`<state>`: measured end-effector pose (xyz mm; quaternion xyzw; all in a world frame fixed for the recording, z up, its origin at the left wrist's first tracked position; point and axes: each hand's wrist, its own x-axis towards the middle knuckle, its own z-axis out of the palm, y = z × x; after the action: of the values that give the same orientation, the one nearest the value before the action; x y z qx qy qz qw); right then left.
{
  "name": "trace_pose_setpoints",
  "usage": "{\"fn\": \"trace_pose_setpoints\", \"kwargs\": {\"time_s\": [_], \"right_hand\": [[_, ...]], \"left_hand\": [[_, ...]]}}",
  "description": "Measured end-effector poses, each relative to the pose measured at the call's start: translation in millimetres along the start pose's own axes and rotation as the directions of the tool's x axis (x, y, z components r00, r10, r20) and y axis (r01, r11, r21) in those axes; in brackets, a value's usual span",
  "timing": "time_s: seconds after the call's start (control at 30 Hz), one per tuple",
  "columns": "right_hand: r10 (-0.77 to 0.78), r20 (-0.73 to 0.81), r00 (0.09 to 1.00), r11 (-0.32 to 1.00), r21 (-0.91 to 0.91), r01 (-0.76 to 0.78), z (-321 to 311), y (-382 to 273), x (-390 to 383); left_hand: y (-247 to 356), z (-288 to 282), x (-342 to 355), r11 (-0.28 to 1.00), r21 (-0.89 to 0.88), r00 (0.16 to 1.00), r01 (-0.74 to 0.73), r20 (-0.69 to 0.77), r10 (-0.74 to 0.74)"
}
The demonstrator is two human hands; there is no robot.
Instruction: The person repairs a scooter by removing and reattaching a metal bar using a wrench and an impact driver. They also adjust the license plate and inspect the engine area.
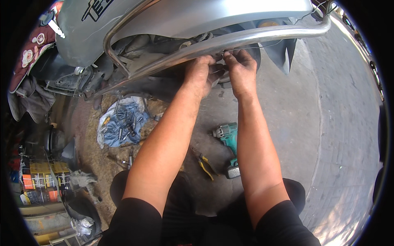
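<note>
Just beside the chrome guard bar (262,34), the right hand (242,69) pinches a thin wire (262,46), apparently steadying it; I cannot tell the left hand's (200,74) grip. Pliers (201,157) lie nearer the person than the bar, presumably for reach.

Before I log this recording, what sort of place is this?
Probably a vehicle repair workshop or its forecourt: a silver body panel with a tubular metal guard spans the upper view, a teal cordless driver lies near yellow-handled pliers, and metal sockets lie on a blue cloth.
</note>
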<state>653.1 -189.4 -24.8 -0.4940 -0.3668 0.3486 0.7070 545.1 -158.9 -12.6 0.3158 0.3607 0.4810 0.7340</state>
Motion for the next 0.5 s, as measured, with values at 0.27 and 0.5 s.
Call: {"fn": "trace_pose_setpoints", "kwargs": {"time_s": [0.27, 0.5], "right_hand": [[-0.020, 0.025, 0.999, 0.998, -0.061, 0.022, -5, 7, 3], [0.016, 0.049, 0.999, 0.999, -0.044, -0.014, -5, 7, 4]], "left_hand": [[-7, 1, 6, 0.998, -0.066, 1.000, -0.014, 0.007, 0.015], [-16, -4, 15, 0.957, -0.270, 0.975, 0.104, 0.218, -0.044]]}}
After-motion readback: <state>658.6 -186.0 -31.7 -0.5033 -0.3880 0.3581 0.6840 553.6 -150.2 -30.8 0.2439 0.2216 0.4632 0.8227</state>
